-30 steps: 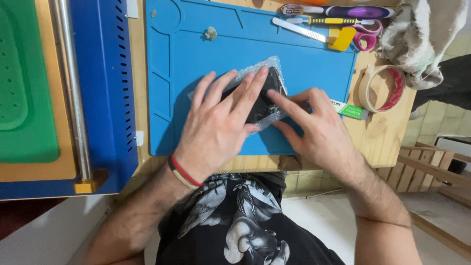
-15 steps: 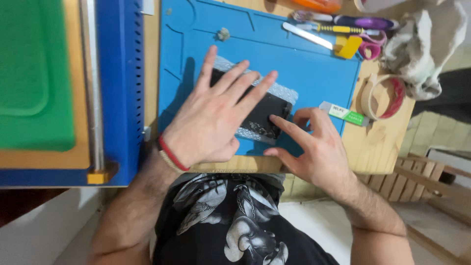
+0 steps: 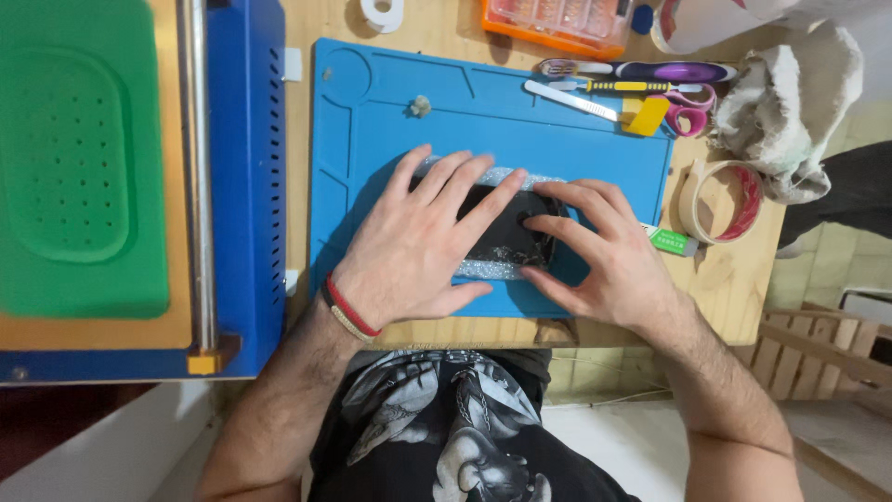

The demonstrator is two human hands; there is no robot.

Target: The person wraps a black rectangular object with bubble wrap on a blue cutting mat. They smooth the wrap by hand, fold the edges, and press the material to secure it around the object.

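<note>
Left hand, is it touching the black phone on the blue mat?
Touching. The head view shows the left hand lying flat with its fingers across the black phone on the blue mat.

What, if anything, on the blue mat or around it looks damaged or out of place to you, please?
The dark phone under both hands looks damaged: pale crack-like marks show on its glass near the lower edge, beside the right hand. The left hand lies flat over its other end. A small crumpled grey scrap sits alone on the blue mat.
</note>
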